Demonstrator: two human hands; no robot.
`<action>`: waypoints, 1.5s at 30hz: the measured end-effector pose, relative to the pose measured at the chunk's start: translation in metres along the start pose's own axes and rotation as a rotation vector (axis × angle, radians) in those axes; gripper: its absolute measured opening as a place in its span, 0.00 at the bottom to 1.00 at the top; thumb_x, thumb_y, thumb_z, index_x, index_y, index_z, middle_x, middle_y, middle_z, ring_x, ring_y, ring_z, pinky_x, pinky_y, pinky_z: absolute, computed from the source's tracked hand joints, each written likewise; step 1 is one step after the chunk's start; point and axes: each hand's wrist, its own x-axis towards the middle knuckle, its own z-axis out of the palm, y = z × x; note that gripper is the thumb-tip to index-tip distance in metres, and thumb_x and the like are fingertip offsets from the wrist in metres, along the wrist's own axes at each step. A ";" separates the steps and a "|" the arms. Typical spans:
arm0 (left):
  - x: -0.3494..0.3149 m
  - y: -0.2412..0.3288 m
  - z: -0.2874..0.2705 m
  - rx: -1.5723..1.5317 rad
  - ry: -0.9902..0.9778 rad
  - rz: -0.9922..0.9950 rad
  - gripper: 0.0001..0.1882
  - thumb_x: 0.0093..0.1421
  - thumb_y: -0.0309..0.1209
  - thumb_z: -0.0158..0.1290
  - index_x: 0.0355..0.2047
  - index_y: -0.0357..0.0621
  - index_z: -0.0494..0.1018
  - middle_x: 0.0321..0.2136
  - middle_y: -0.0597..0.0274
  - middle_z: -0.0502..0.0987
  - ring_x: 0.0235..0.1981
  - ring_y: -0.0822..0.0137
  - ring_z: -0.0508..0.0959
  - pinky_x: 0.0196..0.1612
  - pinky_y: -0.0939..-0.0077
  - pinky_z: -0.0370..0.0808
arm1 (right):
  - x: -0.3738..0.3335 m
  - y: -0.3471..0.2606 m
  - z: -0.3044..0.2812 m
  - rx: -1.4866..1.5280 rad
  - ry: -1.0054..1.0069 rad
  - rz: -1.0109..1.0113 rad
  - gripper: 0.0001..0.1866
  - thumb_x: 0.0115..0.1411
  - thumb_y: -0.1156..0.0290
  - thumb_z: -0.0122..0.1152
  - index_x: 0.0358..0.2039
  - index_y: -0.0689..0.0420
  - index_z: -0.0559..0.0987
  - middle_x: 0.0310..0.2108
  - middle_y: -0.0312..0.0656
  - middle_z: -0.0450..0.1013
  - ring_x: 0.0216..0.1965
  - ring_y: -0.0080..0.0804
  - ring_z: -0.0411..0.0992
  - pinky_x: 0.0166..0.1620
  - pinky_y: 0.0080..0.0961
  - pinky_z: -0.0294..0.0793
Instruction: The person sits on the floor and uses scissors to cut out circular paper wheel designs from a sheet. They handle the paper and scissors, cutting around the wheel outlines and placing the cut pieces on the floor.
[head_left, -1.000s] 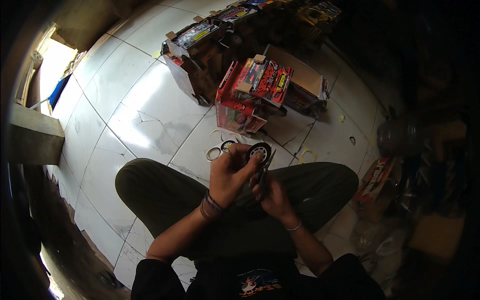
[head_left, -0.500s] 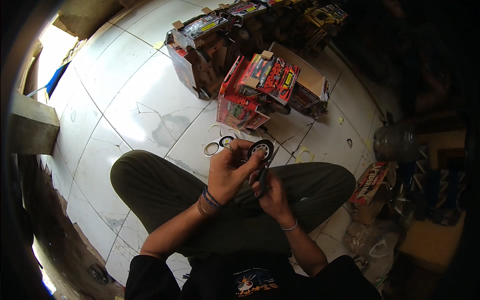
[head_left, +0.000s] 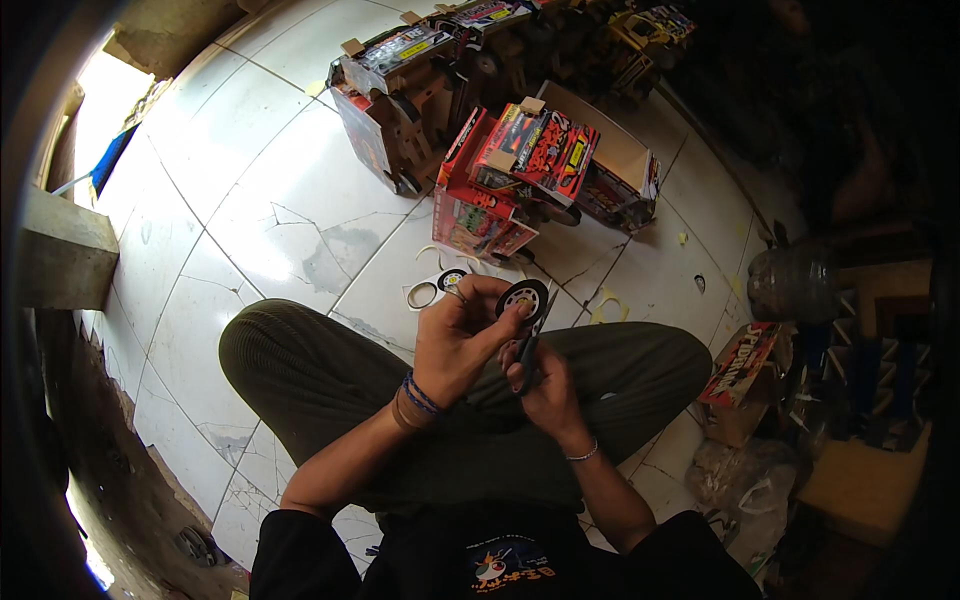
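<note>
Between the thumb and fingers of my left hand (head_left: 455,345) is a round paper wheel cutout (head_left: 516,297), black at the rim with a white spoked centre. My right hand (head_left: 546,388) grips a pair of scissors (head_left: 527,350) by the dark handles. Their blades point up and away from me, right against the wheel's right edge. How far the blades are apart is hard to make out. On the floor just past my left hand lie another wheel cutout (head_left: 452,280) and a pale paper ring (head_left: 422,295).
Beyond my hands stands a red cardboard toy truck (head_left: 540,150) with an open box bed. More cardboard trucks (head_left: 395,110) line up behind it. Yellowish paper scraps (head_left: 607,307) lie on the cracked tiles. A plastic jar (head_left: 790,283) and a printed box (head_left: 742,365) are at the right.
The head view has shifted very slightly. Both hands keep nearly the same pose, with the wheel cutout and scissors still together.
</note>
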 end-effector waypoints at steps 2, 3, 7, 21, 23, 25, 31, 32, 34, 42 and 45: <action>0.000 0.001 0.000 0.039 0.000 0.011 0.12 0.65 0.25 0.64 0.46 0.35 0.76 0.31 0.65 0.83 0.33 0.81 0.80 0.37 0.83 0.79 | 0.000 -0.001 -0.002 -0.022 0.002 -0.016 0.15 0.67 0.61 0.65 0.42 0.61 0.76 0.37 0.34 0.73 0.33 0.17 0.69 0.36 0.19 0.70; 0.000 0.001 0.000 0.053 0.001 0.019 0.13 0.65 0.25 0.65 0.47 0.35 0.76 0.31 0.66 0.83 0.33 0.81 0.80 0.37 0.83 0.79 | 0.001 -0.001 -0.002 -0.049 0.002 -0.033 0.20 0.68 0.54 0.65 0.41 0.61 0.75 0.36 0.34 0.73 0.32 0.17 0.68 0.36 0.18 0.69; 0.001 0.003 -0.003 0.080 -0.013 -0.027 0.17 0.63 0.24 0.65 0.49 0.36 0.74 0.30 0.66 0.82 0.32 0.80 0.81 0.37 0.83 0.79 | 0.000 -0.001 -0.006 -0.091 -0.008 0.005 0.24 0.68 0.49 0.64 0.39 0.61 0.75 0.35 0.35 0.74 0.32 0.17 0.68 0.36 0.19 0.69; 0.002 0.010 -0.003 0.095 -0.059 -0.034 0.20 0.63 0.22 0.64 0.52 0.36 0.70 0.30 0.64 0.83 0.31 0.80 0.81 0.35 0.85 0.78 | -0.001 0.006 -0.013 -0.092 -0.006 -0.012 0.11 0.62 0.69 0.68 0.41 0.59 0.77 0.34 0.31 0.74 0.31 0.17 0.68 0.34 0.20 0.68; 0.002 0.009 -0.003 0.071 -0.067 -0.044 0.21 0.63 0.21 0.64 0.54 0.36 0.69 0.30 0.64 0.83 0.31 0.80 0.82 0.35 0.85 0.78 | -0.002 0.005 -0.015 -0.096 -0.008 0.004 0.11 0.62 0.69 0.68 0.40 0.59 0.77 0.33 0.32 0.74 0.31 0.18 0.68 0.34 0.20 0.68; 0.002 0.009 -0.003 0.047 -0.074 -0.056 0.22 0.64 0.21 0.64 0.55 0.36 0.68 0.30 0.64 0.83 0.31 0.80 0.82 0.35 0.85 0.78 | -0.002 0.003 -0.017 -0.101 -0.011 0.003 0.11 0.62 0.68 0.68 0.40 0.58 0.77 0.33 0.32 0.74 0.31 0.18 0.68 0.34 0.20 0.68; 0.003 0.012 -0.007 0.087 -0.094 -0.090 0.24 0.63 0.22 0.65 0.56 0.37 0.66 0.28 0.66 0.82 0.31 0.80 0.82 0.36 0.85 0.77 | -0.001 -0.004 -0.022 -0.111 -0.030 0.002 0.10 0.61 0.71 0.69 0.38 0.60 0.77 0.31 0.33 0.74 0.30 0.20 0.70 0.33 0.22 0.69; 0.004 0.013 -0.008 0.084 -0.103 -0.102 0.25 0.63 0.23 0.65 0.56 0.37 0.66 0.28 0.66 0.81 0.31 0.80 0.81 0.36 0.85 0.77 | 0.000 -0.005 -0.024 -0.145 -0.039 -0.001 0.10 0.61 0.71 0.69 0.38 0.61 0.77 0.30 0.34 0.74 0.29 0.21 0.70 0.33 0.22 0.69; 0.005 0.014 -0.008 0.066 -0.114 -0.123 0.26 0.63 0.23 0.65 0.56 0.37 0.66 0.27 0.67 0.80 0.31 0.80 0.81 0.36 0.85 0.77 | 0.000 -0.008 -0.028 -0.157 -0.061 -0.009 0.09 0.61 0.72 0.68 0.37 0.61 0.77 0.30 0.35 0.73 0.29 0.22 0.70 0.33 0.22 0.69; 0.005 0.015 -0.009 0.014 -0.155 -0.161 0.28 0.62 0.23 0.66 0.58 0.38 0.65 0.28 0.66 0.81 0.32 0.78 0.82 0.37 0.83 0.78 | 0.000 -0.012 -0.033 -0.198 -0.080 -0.019 0.10 0.59 0.71 0.69 0.34 0.61 0.76 0.29 0.36 0.73 0.28 0.23 0.70 0.32 0.23 0.68; 0.005 0.017 -0.010 0.014 -0.156 -0.167 0.29 0.62 0.23 0.66 0.58 0.38 0.64 0.29 0.66 0.81 0.32 0.76 0.83 0.37 0.82 0.79 | 0.001 -0.014 -0.037 -0.251 -0.086 -0.063 0.10 0.59 0.70 0.69 0.33 0.60 0.76 0.29 0.35 0.73 0.28 0.23 0.70 0.32 0.23 0.68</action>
